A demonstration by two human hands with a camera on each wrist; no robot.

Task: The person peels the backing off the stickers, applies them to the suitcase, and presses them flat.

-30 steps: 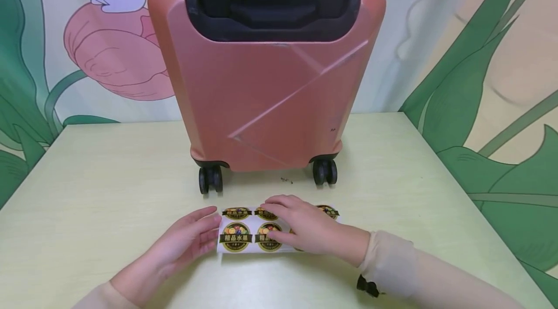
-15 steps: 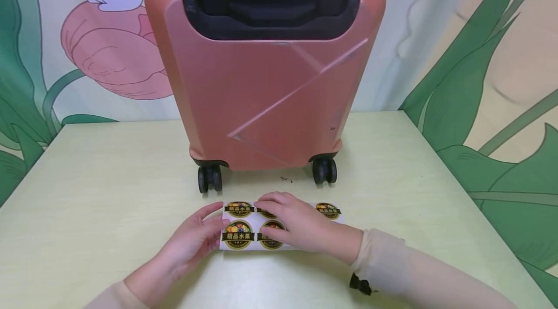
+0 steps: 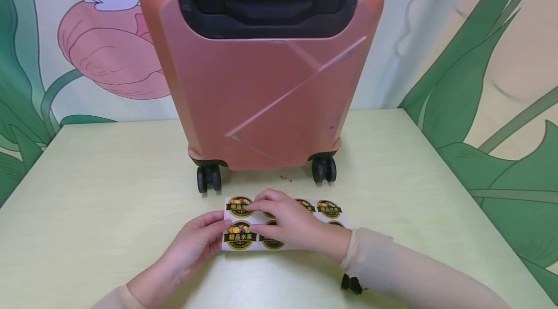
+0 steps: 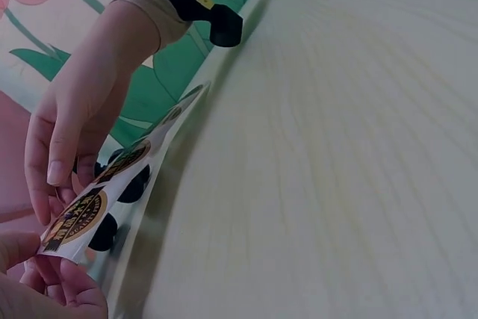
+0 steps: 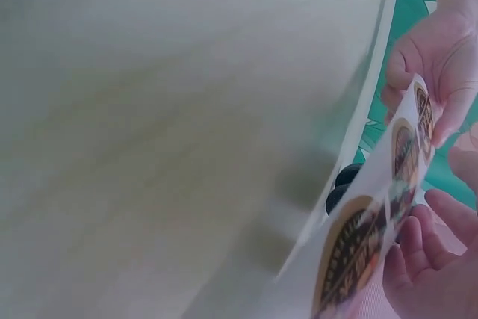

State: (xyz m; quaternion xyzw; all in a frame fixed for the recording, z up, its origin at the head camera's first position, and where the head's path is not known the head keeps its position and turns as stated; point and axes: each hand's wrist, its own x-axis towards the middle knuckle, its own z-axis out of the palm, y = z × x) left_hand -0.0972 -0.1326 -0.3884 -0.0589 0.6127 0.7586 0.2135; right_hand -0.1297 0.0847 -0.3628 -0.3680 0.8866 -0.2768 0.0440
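Left fingers (image 4: 78, 285) pinching sticker sheet (image 3: 240, 235), suitcase handle (image 3: 267, 8) in head view only

A pale table (image 3: 109, 178) meets a wall (image 3: 388, 18) patterned with green leaves (image 3: 514, 224)

Black-gold stickers (image 3: 240, 235), white sheet (image 3: 257, 247), pink suitcase (image 3: 270, 100)

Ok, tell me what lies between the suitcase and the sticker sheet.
In the head view, a strip of table with small dark marks lies between the suitcase and the sticker sheet; the right hand juts slightly into it.
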